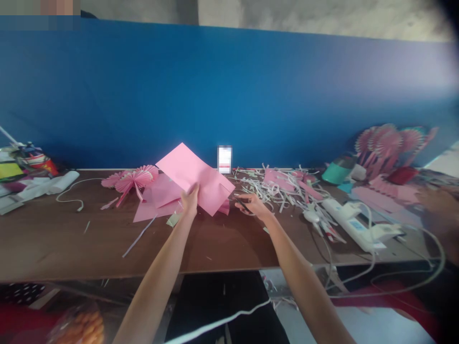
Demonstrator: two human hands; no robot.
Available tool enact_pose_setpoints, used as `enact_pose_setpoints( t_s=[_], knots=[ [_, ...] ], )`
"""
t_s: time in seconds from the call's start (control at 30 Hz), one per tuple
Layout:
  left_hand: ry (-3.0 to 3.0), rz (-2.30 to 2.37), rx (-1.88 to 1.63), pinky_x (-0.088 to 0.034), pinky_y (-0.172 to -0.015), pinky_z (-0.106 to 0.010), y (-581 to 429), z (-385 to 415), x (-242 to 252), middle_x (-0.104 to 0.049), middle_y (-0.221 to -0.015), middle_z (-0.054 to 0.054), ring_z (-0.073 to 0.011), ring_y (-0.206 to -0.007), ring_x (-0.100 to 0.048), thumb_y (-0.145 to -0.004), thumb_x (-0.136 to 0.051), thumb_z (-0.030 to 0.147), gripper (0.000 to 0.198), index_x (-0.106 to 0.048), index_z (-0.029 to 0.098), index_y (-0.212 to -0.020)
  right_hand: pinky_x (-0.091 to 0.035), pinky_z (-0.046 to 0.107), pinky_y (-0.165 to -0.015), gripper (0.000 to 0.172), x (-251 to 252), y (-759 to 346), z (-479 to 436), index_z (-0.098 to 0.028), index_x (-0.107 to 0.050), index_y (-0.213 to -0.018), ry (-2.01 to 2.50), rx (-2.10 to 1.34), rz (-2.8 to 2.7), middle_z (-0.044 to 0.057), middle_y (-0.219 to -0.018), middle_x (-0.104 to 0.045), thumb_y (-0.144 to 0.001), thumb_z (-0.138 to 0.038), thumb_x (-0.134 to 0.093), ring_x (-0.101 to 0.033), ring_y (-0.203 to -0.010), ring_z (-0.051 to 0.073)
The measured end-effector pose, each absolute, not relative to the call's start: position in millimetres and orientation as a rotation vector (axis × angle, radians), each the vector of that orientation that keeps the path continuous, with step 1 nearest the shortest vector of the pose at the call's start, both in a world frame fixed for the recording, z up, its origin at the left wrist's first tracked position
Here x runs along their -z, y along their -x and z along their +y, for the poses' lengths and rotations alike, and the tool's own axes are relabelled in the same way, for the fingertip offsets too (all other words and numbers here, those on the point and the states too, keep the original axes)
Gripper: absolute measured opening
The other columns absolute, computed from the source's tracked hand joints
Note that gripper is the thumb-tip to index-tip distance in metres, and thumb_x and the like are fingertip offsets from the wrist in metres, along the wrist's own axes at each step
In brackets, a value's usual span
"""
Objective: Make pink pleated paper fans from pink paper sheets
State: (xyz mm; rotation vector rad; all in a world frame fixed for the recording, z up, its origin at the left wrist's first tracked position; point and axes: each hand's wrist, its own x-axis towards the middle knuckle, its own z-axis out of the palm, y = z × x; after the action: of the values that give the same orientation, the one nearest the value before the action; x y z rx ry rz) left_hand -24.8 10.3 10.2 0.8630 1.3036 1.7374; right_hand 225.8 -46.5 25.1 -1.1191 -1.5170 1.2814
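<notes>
My left hand point(191, 200) grips a sheet of pink paper point(195, 174) by its lower edge, thumb on the near face. The sheet is held up at a tilt above the table. To the right of its right corner, my right hand point(254, 204) is closed around what looks like a small pair of dark scissors point(244, 206); their blades are hard to make out. A narrow gap separates the right hand from the paper. More pink sheets point(158, 196) lie beneath and left of the held one, beside folded pink paper fans point(134, 181).
White paper strips point(265, 188) are heaped right of centre. A lit phone point(224, 160) stands against the blue partition point(229, 95). On the right are a power strip point(353, 224) with cables, a green roll point(337, 171) and upright pink fans point(389, 143). A blurred person reaches the right edge.
</notes>
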Motion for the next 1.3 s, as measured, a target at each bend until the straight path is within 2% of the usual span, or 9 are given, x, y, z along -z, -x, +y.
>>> enact_pose_setpoints(
  t_s=[0.23,0.43,0.67,0.87,1.3],
  knots=[
    [-0.986,1.445,-1.79,-0.049,-0.095,-0.04,21.5,3.6,-13.8,-0.066,-0.112,-0.015,-0.0297,-0.11,-0.061,-0.071,-0.074,0.047,0.05,-0.064,0.012,-0.105,-0.035,0.02,-0.038,0.045,-23.3,-220.9,-43.5,-0.013,-0.069,-0.103,1.071,-1.234,-1.569,-0.001,-0.057,-0.059,-0.067,-0.041,-0.076,-0.045,-0.04,0.007],
    [-1.134,1.448,-1.715,-0.049,-0.095,-0.04,20.6,-0.7,-16.2,-0.066,-0.113,-0.014,-0.0287,-0.11,-0.06,-0.074,-0.07,0.05,0.051,-0.064,0.013,-0.108,-0.037,0.02,-0.04,0.043,-21.5,-221.7,-42.1,-0.014,-0.068,-0.098,1.041,-1.256,-1.561,-0.001,-0.06,-0.059,-0.067,-0.043,-0.076,-0.048,-0.042,0.007],
    [-1.161,1.398,-1.725,-0.052,-0.089,-0.038,18.1,1.3,-15.6,-0.068,-0.108,-0.014,-0.0285,-0.105,-0.063,-0.073,-0.072,0.047,0.047,-0.066,0.012,-0.105,-0.036,0.019,-0.041,0.031,-20.1,-223.3,-39.9,-0.015,-0.064,-0.077,1.027,-1.256,-1.632,-0.001,-0.059,-0.059,-0.069,-0.043,-0.074,-0.049,-0.043,0.007],
    [-1.31,1.256,-1.702,-0.054,-0.084,-0.035,12.3,-5.1,-22.4,-0.07,-0.103,-0.013,-0.0262,-0.1,-0.065,-0.077,-0.068,0.044,0.039,-0.069,0.013,-0.1,-0.038,0.019,-0.041,0.031,-20.4,-222.4,-39.3,-0.014,-0.062,-0.071,0.985,-1.261,-1.601,-0.001,-0.058,-0.058,-0.068,-0.043,-0.074,-0.05,-0.044,0.007],
    [-1.16,1.302,-1.757,-0.049,-0.095,-0.039,11.2,-10.0,-27.0,-0.07,-0.102,-0.014,-0.0293,-0.106,-0.063,-0.073,-0.073,0.04,0.036,-0.069,0.012,-0.096,-0.031,0.019,-0.038,0.035,-20.2,-222.1,-41.8,-0.014,-0.064,-0.071,1.055,-1.201,-1.553,-0.001,-0.055,-0.056,-0.066,-0.047,-0.074,-0.044,-0.04,0.006]
  ],
)
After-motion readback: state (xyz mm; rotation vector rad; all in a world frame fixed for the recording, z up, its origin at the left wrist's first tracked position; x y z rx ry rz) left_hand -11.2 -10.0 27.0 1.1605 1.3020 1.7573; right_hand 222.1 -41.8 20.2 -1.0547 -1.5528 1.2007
